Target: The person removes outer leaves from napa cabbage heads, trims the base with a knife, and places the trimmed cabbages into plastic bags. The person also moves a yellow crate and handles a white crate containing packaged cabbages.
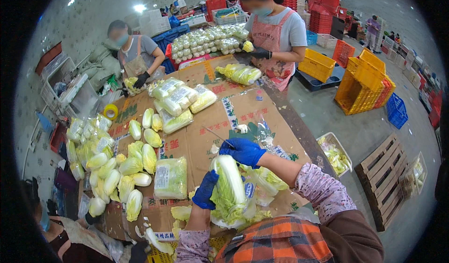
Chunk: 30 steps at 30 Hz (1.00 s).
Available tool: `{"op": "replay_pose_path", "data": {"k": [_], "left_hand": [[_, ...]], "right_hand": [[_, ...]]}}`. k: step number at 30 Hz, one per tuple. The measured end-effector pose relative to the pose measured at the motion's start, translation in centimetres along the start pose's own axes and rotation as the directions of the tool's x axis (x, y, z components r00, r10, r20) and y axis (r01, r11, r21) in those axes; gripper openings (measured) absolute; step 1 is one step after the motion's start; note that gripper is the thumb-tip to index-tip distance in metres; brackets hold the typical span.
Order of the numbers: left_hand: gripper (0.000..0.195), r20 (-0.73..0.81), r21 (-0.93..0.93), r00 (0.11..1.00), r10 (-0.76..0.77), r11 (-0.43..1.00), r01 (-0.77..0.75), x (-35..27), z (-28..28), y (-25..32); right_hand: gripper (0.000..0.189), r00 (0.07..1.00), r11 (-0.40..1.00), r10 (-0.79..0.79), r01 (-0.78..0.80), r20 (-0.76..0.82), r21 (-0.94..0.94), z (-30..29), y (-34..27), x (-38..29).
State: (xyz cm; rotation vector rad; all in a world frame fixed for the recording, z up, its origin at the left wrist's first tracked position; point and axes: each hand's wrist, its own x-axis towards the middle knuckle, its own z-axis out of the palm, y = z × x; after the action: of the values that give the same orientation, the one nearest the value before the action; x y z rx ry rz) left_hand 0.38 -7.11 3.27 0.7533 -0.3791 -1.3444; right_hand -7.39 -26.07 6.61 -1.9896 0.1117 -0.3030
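In my blue-gloved left hand (207,191) is a large napa cabbage (226,184), held from its left side close to my apron. My right hand (243,152), also gloved in blue, grips a knife (217,135) just above the cabbage's white base; the thin blade points up and left, and the handle is hidden in the fist. Loose leaves (268,178) lie beyond and beside the cabbage. Left of it sits a film-wrapped pack of napa cabbage (171,178) bearing a printed label. Farther left, several small loose napa cabbages (112,178) are heaped on the cardboard-covered table (196,147).
Bagged cabbages (179,99) are piled mid-table. Yellow tape (111,111) lies at the left edge. Three co-workers in dark gloves stand around the table. To the right are a tub of leaves (335,154), a wooden pallet (382,178) and yellow crates (364,84).
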Motion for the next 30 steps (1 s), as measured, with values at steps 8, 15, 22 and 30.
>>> {"op": "replay_pose_path", "data": {"k": [8,15,22,30], "left_hand": [[0.076,0.060,0.121,0.989,-0.132,0.985,0.124,0.2,-0.2,0.6],[0.055,-0.231,0.181,0.964,0.130,0.979,-0.089,0.9,0.8,0.7],[0.048,-0.294,0.444,0.818,0.495,0.828,-0.341,1.8,2.2,0.5],[0.036,-0.357,0.591,0.669,0.652,0.712,-0.379,2.3,-0.3,0.7]], "right_hand": [[0.025,0.973,0.991,0.126,-0.114,0.195,-0.070,-0.9,-1.7,0.1],[0.032,0.940,0.944,0.325,-0.330,0.107,0.025,0.3,-0.4,-0.6],[0.069,0.998,0.999,0.030,-0.028,-0.060,0.039,0.8,-2.8,-4.0],[0.073,0.989,0.973,0.043,-0.009,-0.143,0.233,0.8,-3.8,-4.7]]}}
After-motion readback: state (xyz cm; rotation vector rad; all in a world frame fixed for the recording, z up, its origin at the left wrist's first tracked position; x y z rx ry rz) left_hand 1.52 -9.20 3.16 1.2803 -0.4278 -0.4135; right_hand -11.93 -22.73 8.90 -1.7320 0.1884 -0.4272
